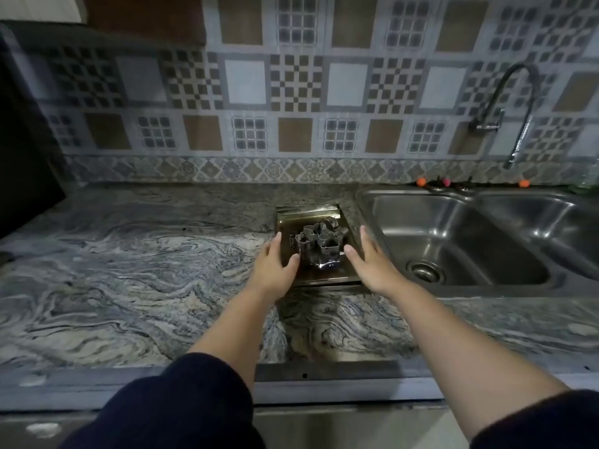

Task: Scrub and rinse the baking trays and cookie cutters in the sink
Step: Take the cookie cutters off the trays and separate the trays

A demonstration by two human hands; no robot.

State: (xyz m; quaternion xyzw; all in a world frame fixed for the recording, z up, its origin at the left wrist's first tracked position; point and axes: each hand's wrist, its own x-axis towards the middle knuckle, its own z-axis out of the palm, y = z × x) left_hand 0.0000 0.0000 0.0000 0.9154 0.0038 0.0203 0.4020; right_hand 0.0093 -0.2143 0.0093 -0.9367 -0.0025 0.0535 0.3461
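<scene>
Countertop: trays (beside sink)

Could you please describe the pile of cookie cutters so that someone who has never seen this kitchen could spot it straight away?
Start at the steel double sink on the right of the marbled countertop. Just left of its rim lie stacked baking trays, between the person's left hand and right hand. The cookie cutters are the tangled heap of shiny metal outlines on the top tray, the only loose items there.
</scene>
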